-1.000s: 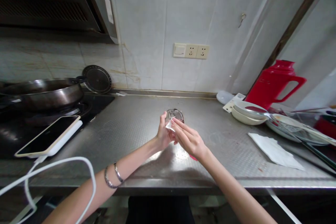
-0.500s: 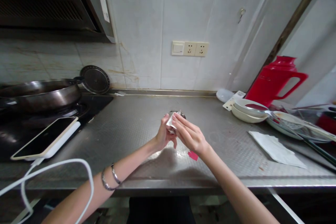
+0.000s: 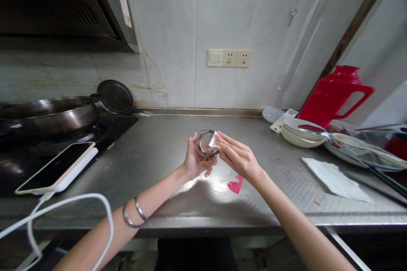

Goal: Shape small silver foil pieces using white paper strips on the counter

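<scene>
Holds a clear round vessel (image 3: 206,143) just above the counter (image 3: 155,148), in front of the body; keeps it curled in the left grip (image 3: 194,161), with thumb along the left side and fingers around the near side and beneath; pinches a folded white tissue (image 3: 213,140) in the right grip (image 3: 241,159), apparently against the right edge of the vessel's round face; cannot tell whether mouth or base faces up; looks like glass, judging by glints and see-through wall, without ruling out hard plastic; should prove fairly light yet rigid, giving nothing under a squeeze; probably slips easily if damp, and may chip or crack if dropped on metal; calls for a broad hold around the outer wall, rather than a pinch at the edge; for the tissue, likely limp, soft and easily torn, suits a light pinch across the folded layers; nearby, below the right grip, shows a ragged red scrap (image 3: 235,184) lying flat on the counter, apart from the vessel.
</scene>
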A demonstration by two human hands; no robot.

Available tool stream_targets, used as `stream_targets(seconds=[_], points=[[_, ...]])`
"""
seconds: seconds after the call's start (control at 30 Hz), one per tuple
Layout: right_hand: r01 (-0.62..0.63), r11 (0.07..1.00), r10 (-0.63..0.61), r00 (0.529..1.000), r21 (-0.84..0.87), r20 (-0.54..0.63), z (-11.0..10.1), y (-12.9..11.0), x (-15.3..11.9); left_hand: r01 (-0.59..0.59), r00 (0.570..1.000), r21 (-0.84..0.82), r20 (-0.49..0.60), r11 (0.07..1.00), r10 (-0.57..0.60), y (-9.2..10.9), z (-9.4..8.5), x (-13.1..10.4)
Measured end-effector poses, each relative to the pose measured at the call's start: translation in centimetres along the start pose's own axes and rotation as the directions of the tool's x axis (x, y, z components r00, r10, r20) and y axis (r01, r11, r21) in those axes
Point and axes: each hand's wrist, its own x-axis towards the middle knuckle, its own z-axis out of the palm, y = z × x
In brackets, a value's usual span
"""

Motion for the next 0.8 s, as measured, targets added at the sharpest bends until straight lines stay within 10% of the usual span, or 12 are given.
stream_targets(seconds=[0.2,0.4,0.8], points=[[-0.038,0.999,0.038,0.999,-0.01,-0.034,1.1,-1.2,-0.6,-0.008,1.0,-0.147,-0.026,0.989,0.004,-0.5,-1.2,0.7],[-0.041,0.999,0.039,0.998,-0.034,-0.057,2.6,-2.4,-0.4,-0.08,0.959,-0.218,-0.285,0.973,0.015,0.0,-1.5,1.0],[-0.018,0.998,0.022,0.998,-0.056,0.058,4.3,-3.4,1.0,-0.249,0.932,-0.153,-0.306,0.957,0.194,0.5,-2.6,1.6]])
